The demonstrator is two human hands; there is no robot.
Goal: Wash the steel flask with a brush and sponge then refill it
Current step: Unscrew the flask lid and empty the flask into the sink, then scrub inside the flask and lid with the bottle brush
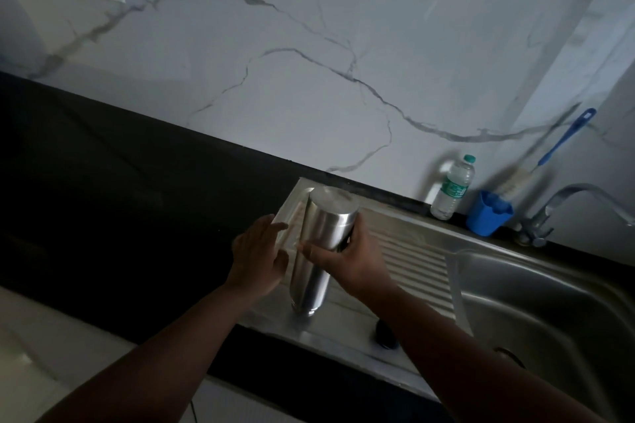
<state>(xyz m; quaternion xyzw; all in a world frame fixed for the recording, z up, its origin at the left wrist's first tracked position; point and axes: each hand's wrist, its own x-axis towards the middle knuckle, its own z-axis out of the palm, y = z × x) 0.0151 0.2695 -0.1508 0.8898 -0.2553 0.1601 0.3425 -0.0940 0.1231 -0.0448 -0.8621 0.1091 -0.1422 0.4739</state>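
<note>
Small dark round object, possibly the flask's cap, lies on the near edge of the ribbed steel drainboard, close to my right forearm. Risk: an elbow sweep knocks it off the surface.

My right hand grips the tall cylindrical brushed-steel flask around its upper half, thumb across the front. Flask stands on the drainboard at the left end, leaning a little; I cannot tell which end is up or whether it is capped. My left hand is released, fingers straight, just beside the flask, contact unclear.

Risk: smooth steel on ribbed, likely wet metal; a one-handed hold high on a tall body may let the base skid or the flask topple toward the steel sink basin. If open and still holding water, it spills over the black stone surface.

Basin contents: nothing visible.

Farther back, by the wall: clear plastic water bottle with a green cap, upright, level unreadable. Blue plastic cup holds a blue-handled bottle brush, leaning out; a careless reach could tip it. Curved steel tap beside it. No sponge seen.
</note>
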